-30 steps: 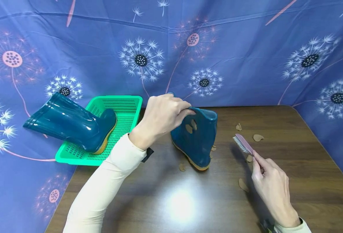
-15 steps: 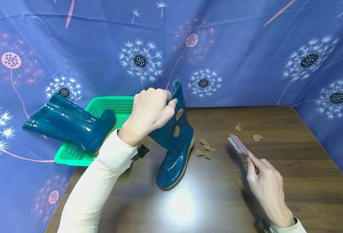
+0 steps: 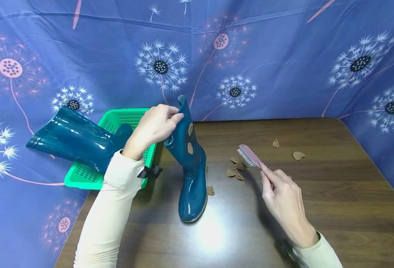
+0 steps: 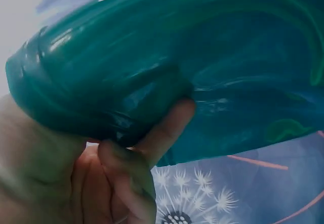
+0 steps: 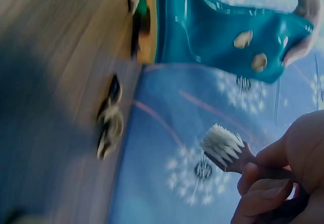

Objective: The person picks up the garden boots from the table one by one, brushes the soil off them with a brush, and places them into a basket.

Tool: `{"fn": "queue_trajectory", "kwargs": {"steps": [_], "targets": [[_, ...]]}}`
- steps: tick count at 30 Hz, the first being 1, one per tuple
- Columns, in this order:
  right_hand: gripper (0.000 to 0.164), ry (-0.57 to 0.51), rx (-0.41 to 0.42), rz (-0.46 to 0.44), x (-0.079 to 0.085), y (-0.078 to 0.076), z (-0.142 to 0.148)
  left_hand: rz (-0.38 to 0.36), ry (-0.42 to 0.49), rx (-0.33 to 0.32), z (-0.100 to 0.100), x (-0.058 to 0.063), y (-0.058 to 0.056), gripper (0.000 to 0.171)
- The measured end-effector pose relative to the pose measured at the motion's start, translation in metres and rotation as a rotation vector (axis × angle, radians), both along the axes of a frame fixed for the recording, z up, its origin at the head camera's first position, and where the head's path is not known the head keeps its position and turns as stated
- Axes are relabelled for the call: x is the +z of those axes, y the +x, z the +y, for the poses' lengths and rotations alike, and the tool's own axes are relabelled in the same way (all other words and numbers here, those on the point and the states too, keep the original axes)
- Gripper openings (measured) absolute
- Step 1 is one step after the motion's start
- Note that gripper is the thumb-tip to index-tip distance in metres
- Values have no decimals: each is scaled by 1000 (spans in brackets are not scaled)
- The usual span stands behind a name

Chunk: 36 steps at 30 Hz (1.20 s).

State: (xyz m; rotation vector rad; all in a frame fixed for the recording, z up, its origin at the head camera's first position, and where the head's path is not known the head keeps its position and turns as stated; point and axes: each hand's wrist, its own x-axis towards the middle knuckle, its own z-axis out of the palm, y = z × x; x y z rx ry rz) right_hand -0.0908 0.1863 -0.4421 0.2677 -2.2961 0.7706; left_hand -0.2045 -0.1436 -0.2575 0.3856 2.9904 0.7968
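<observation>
My left hand (image 3: 158,124) grips the top of a teal rubber boot (image 3: 193,186), which stands on the table with its toe toward me. Two brown flakes (image 3: 190,149) cling to the boot's shaft. In the left wrist view, a finger (image 4: 169,130) lies along the glossy shaft. My right hand (image 3: 284,201) holds a pink brush (image 3: 250,154) by its handle, its white bristles (image 5: 223,142) facing the boot. Below the brush head lies a small pile of brown flakes (image 3: 238,167), apart from the boot.
A second teal boot (image 3: 76,139) lies on its side in a green plastic basket (image 3: 83,182) at the left. More flakes (image 3: 298,155) are scattered on the wooden table (image 3: 334,208), with one (image 3: 211,191) beside the held boot. A blue dandelion-print cloth (image 3: 277,63) hangs behind.
My left hand has turned the boot so its toe points toward me and shifted it left, uncovering the flake pile. My right hand has moved the brush left, closer to the boot.
</observation>
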Motion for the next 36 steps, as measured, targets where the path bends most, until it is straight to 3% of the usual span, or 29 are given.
{"fn": "queue_trajectory", "kwargs": {"steps": [2,6,13,19,25,28,33,36], "targets": [[32,18,34,11,1,-2,-9,-48,63,17,-10,-4,-1,34],[34,30,88,31,4,-5,-23,-91,191,32,-27,-13,1,55],[35,20,186,89,16,-16,-51,-108,271,33,-46,-30,5,43],[32,-47,234,56,22,-31,-85,-133,391,48,-57,-42,6,46],[32,-141,296,16,18,-35,-122,-133,450,60,-68,-45,6,49],[32,-111,306,44,13,-34,-135,-140,472,62,-72,-45,6,50],[30,-49,219,78,5,-35,-139,-169,497,69,-75,-47,4,51],[35,-92,275,82,4,-35,-141,-175,507,71,-77,-49,4,51]]}}
